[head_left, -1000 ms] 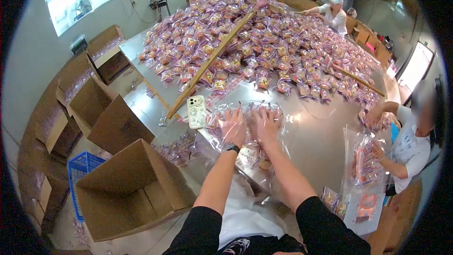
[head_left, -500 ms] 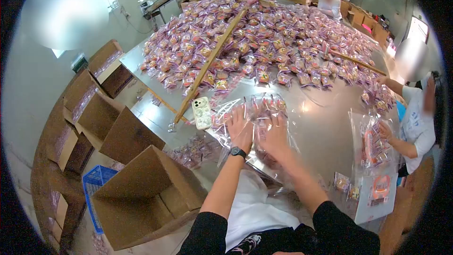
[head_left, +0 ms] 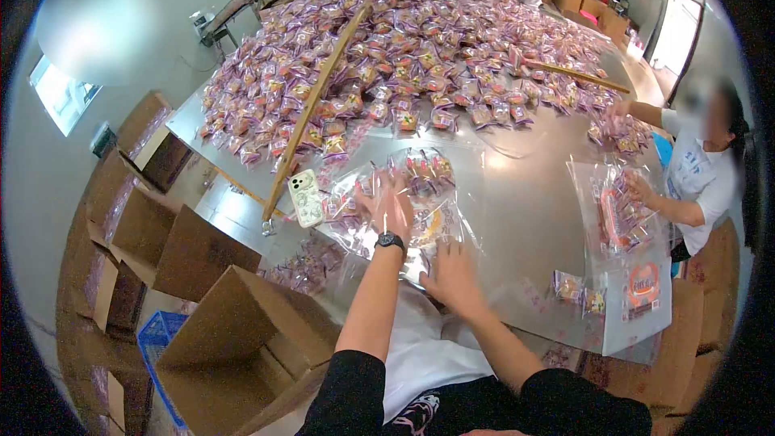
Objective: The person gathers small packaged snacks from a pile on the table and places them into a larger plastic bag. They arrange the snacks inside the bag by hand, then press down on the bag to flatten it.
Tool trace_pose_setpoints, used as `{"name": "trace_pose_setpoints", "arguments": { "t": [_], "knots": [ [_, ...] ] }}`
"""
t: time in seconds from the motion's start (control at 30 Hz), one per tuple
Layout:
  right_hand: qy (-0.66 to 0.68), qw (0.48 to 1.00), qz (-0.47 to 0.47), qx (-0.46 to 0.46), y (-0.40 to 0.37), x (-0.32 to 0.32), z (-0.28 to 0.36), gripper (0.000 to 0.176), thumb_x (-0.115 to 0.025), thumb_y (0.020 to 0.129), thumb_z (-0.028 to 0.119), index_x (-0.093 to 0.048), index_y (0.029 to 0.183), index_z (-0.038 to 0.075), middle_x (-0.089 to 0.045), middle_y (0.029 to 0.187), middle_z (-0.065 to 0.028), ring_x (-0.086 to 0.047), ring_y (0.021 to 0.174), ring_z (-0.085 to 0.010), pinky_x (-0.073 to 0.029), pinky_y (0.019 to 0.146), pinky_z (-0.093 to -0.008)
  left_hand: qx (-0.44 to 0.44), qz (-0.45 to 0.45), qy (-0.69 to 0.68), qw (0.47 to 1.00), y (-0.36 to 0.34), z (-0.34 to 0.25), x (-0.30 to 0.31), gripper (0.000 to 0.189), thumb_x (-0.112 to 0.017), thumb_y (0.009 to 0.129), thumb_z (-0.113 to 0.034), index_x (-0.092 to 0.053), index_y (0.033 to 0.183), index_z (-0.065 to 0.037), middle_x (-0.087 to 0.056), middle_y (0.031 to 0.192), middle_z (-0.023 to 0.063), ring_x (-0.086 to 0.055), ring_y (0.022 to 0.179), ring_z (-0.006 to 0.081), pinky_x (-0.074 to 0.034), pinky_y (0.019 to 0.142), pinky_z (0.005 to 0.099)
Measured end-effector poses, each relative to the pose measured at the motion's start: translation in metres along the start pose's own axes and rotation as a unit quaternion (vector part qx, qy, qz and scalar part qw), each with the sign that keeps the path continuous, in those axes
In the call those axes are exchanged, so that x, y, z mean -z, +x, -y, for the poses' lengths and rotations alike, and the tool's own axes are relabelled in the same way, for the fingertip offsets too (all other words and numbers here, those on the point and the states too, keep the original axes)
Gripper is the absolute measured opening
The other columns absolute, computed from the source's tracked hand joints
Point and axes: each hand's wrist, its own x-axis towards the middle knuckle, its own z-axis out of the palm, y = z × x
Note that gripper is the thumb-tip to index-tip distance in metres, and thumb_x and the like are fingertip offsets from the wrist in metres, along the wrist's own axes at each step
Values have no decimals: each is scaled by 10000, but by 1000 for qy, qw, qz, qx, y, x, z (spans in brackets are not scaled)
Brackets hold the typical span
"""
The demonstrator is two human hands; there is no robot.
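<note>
A large clear plastic bag (head_left: 446,222) lies at the near edge of the metal table, with small wrapped snack packets (head_left: 428,169) inside toward its far end. My left hand (head_left: 391,203), with a black watch (head_left: 389,240) at its wrist, rests spread on the bag's left part, over packets. Nearer me, my right hand (head_left: 457,278) lies at the bag's near end, thumb apart from the fingers and nothing gripped. Left of the bag is a phone in a pale patterned case (head_left: 307,198).
A big heap of packets (head_left: 420,56) covers the far table, crossed by a wooden strip (head_left: 323,97). At right a co-worker (head_left: 698,165) handles another bag (head_left: 609,214) beside flat printed bags (head_left: 638,307). An open cardboard box (head_left: 242,355) and blue basket (head_left: 153,339) stand at left.
My right hand has drawn back toward me from the packets to the bag's near end. My left hand stays on the bag. The camera view has shifted slightly.
</note>
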Motion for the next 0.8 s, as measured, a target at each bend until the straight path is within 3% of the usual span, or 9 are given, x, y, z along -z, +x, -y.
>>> {"name": "trace_pose_setpoints", "arguments": {
  "t": [0.03,0.1,0.17,0.3,0.43,0.57,0.67,0.7,0.8],
  "knots": [
    [-8,998,66,-3,0,2,0,610,-713,815,287,-572,1293,-65,-552,1349,-279,-499,1270,-475,-452,1043,-534,2,-7,-33,999,-2,-9,26,565,-600,911,-166,-523,1465,-88,-497,1531,162,-449,1437,291,-249,1159,651],
    [-25,999,-6,40,3,-30,-15,591,-702,801,256,-570,1289,-50,-544,1347,-276,-480,1302,-478,-431,1067,-556,-99,-63,-110,987,7,-14,16,542,-620,902,-170,-544,1430,-80,-504,1518,170,-451,1433,297,-288,1155,619],
    [-35,996,-49,66,-1,-40,-19,575,-692,795,235,-573,1291,-28,-542,1346,-266,-471,1317,-480,-417,1078,-570,-149,-24,-124,981,9,-25,37,478,-632,909,-187,-582,1372,-77,-516,1504,165,-453,1426,312,-324,1149,588],
    [-27,994,-73,75,-7,-29,-11,556,-683,793,231,-581,1298,23,-548,1345,-236,-475,1312,-474,-407,1082,-556,-141,-73,-130,979,18,-29,-6,474,-679,895,-207,-604,1343,-68,-543,1473,140,-467,1404,314,-313,1151,596],
    [25,991,-95,86,-3,-37,-29,514,-688,765,238,-616,1243,62,-578,1308,-192,-497,1287,-413,-411,1066,-522,-57,-49,-161,984,25,-39,0,446,-672,909,-229,-626,1324,-71,-605,1363,128,-513,1333,297,-309,1147,597],
    [18,990,-99,98,-4,-30,-25,486,-690,746,249,-642,1191,60,-597,1274,-175,-509,1270,-381,-416,1052,-506,-16,18,-179,983,36,-41,-16,460,-647,884,-141,-622,1336,-64,-608,1377,96,-511,1318,291,-339,1098,609],
    [39,985,-127,113,-3,-31,-27,483,-690,744,256,-642,1179,52,-597,1269,-176,-508,1268,-390,-410,1050,-512,-129,-139,-44,981,17,-48,-8,490,-633,872,-116,-609,1357,-54,-595,1405,104,-509,1315,306,-342,1082,623],
    [31,986,-122,110,-4,-32,-27,484,-693,741,262,-644,1174,51,-595,1273,-177,-507,1268,-394,-407,1048,-517,-123,-88,1,989,21,-55,-7,520,-614,882,-136,-579,1391,-42,-569,1441,135,-464,1384,339,-287,1119,681],
    [13,989,-101,104,-2,-33,-28,492,-702,736,284,-648,1162,43,-589,1284,-181,-502,1270,-403,-399,1045,-529,-129,-114,-73,982,13,-65,-10,558,-523,928,-189,-506,1455,-6,-480,1541,181,-361,1491,344,-99,1191,731]
  ]
}}
